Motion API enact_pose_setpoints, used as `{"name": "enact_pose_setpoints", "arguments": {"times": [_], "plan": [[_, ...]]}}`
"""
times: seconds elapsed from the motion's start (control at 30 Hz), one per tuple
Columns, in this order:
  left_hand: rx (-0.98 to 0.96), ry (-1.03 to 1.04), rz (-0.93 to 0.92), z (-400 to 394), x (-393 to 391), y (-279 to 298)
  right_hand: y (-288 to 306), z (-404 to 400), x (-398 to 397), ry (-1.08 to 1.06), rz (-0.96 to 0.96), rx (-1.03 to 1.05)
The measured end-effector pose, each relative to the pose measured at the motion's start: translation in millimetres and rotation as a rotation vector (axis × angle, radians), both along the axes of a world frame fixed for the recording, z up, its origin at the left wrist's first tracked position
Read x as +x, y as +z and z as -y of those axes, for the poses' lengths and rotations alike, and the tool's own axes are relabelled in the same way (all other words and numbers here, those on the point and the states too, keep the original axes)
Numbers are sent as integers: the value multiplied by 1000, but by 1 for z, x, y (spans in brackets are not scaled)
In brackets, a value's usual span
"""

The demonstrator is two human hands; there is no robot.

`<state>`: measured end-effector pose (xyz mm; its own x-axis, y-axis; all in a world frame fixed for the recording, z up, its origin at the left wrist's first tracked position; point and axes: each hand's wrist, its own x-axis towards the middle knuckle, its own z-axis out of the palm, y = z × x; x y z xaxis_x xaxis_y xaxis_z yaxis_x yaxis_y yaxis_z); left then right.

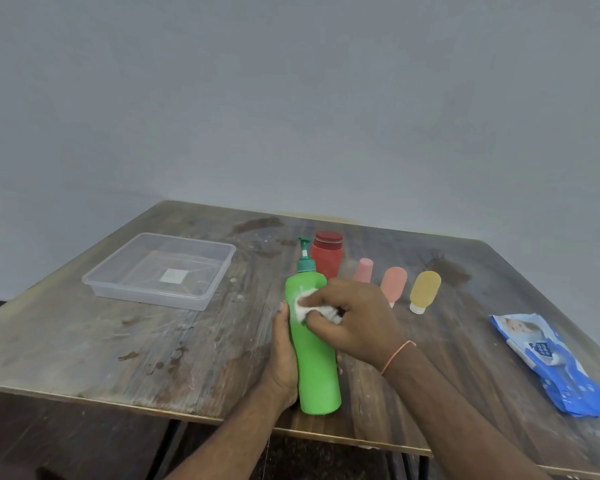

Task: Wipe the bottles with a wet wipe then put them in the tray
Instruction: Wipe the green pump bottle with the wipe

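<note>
My left hand [284, 355] grips a tall green pump bottle [315, 362] from its left side, near the table's front edge. My right hand [352, 320] pinches a crumpled white wet wipe [307, 304] and presses it against the bottle's upper part. Behind them stand a red jar [327, 256], a pink bottle [363, 270], an orange-pink bottle [394, 283] and a yellow bottle [424, 289], the last two with caps toward me. The clear plastic tray [125, 289] sits at the left with no bottle in it.
A blue wet-wipe pack [551, 362] lies at the right edge of the worn wooden table [153, 348]. A grey wall rises behind the table. Dark floor and table legs show below the front edge.
</note>
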<state>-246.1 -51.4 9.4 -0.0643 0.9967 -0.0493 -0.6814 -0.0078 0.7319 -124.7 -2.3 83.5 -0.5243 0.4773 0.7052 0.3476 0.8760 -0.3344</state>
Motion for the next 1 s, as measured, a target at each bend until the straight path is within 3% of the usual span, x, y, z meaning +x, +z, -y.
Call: {"name": "enact_pose_setpoints", "arguments": {"times": [0.13,0.2,0.27,0.4,0.57,0.73,0.9,1.0], "plan": [[-41,31,-62,-1,0,-4,7,3,-8,-138,23,148],[-41,63,-33,-1,1,-3,6,10,-10,-91,120,206],[-17,81,5,0,1,0,5,14,-4,-58,172,207],[-9,43,-52,-1,2,1,10,8,-4,-180,86,196],[-8,113,43,-3,4,2,9,19,-3,-91,228,186],[-15,56,-46,-3,1,-1,17,11,-12,-253,144,200],[-12,131,55,-4,2,1,18,20,-7,-89,305,179],[-52,57,-34,-4,1,-1,23,14,-4,-183,225,199]]}}
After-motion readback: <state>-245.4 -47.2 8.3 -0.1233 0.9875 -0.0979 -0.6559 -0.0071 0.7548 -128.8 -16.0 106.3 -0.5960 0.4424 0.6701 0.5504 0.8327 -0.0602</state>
